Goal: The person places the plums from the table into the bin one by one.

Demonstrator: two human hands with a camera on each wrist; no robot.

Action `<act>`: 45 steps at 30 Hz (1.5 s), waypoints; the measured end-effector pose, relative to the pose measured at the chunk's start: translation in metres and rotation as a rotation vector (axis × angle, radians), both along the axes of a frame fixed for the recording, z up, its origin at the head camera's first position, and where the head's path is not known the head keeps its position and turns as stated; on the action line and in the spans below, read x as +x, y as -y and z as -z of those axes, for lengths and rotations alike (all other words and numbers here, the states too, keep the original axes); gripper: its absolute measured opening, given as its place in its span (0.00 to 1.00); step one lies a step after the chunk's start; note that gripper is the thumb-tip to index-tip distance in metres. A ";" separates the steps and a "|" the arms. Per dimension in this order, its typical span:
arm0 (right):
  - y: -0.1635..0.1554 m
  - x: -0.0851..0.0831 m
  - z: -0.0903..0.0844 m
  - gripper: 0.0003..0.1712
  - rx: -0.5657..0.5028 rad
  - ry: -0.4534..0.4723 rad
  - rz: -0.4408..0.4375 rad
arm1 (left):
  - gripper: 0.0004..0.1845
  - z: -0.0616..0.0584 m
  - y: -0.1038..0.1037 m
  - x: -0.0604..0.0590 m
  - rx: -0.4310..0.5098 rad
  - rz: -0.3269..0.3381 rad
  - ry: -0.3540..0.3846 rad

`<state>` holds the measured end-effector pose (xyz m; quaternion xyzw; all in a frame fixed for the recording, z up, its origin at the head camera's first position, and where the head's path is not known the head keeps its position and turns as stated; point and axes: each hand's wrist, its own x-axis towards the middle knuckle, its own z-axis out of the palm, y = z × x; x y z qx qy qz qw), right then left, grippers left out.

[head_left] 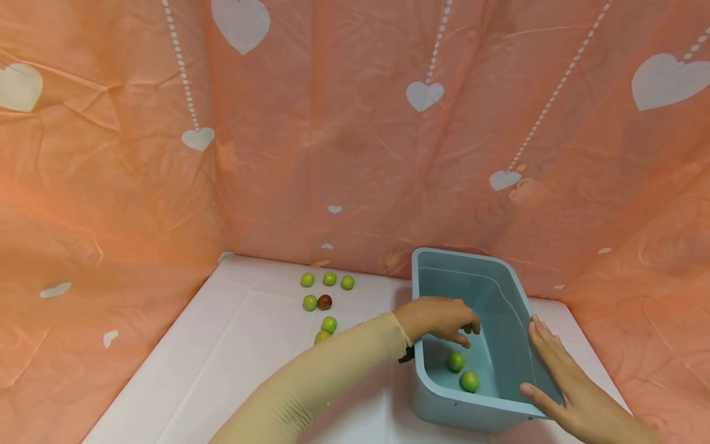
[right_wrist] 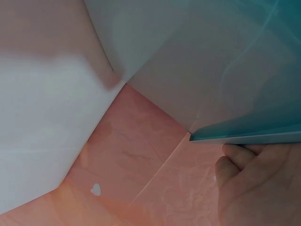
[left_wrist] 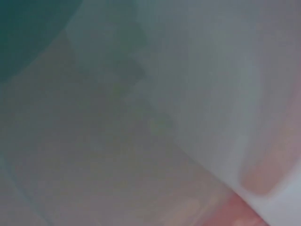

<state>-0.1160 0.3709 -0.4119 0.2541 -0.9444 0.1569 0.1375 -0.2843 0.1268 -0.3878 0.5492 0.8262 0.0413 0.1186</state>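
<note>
Bin (head_left: pixel 501 290): light blue, two green fruits (head_left: pixel 463 371) inside.
Left hand (head_left: pixel 440 319): over bin, fingers loosely curled, holding nothing.
Right hand (head_left: pixel 560 376): flat, steadying bin's right rim.

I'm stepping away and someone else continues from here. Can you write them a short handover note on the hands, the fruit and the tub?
Left hand: over the blue tub, fingers curled downward, holding nothing that can be seen.
Right hand: flat against the tub's right rim, steadying it.
Done: two green fruits in the tub.
Left: seven fruits on the white table, six green and one reddish-brown, lying left of the tub.
</note>
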 end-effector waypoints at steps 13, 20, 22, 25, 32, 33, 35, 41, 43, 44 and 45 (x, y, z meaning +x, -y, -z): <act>-0.001 0.000 0.002 0.61 -0.023 -0.027 -0.019 | 0.19 -0.009 0.012 -0.005 0.229 0.048 0.077; -0.001 0.000 0.002 0.61 -0.015 -0.033 -0.008 | 0.21 -0.019 0.036 -0.004 0.312 0.020 0.042; 0.000 0.000 0.002 0.61 -0.016 -0.021 0.003 | 0.21 -0.021 0.044 -0.005 0.335 0.017 0.035; 0.000 0.000 0.002 0.61 -0.014 -0.005 0.018 | 0.21 -0.025 0.055 -0.007 0.355 0.002 0.037; 0.001 0.001 0.002 0.61 -0.018 -0.018 0.011 | 0.21 -0.031 0.083 -0.013 0.396 -0.048 0.036; 0.001 0.001 0.002 0.61 -0.018 -0.017 0.013 | 0.21 -0.031 0.087 -0.014 0.406 -0.052 0.033; 0.001 0.001 0.001 0.62 -0.016 -0.003 0.027 | 0.21 -0.032 0.096 -0.015 0.426 -0.063 0.035; 0.002 0.001 0.000 0.62 -0.017 0.031 0.052 | 0.21 -0.031 0.125 -0.023 0.463 -0.131 0.073; 0.002 0.002 0.001 0.62 -0.018 0.020 0.044 | 0.21 -0.028 0.133 -0.025 0.477 -0.152 0.070; 0.002 0.002 0.001 0.62 -0.017 0.014 0.041 | 0.21 -0.027 0.138 -0.026 0.485 -0.162 0.068; 0.001 0.002 0.001 0.62 -0.017 0.008 0.038 | 0.21 -0.026 0.142 -0.026 0.491 -0.168 0.063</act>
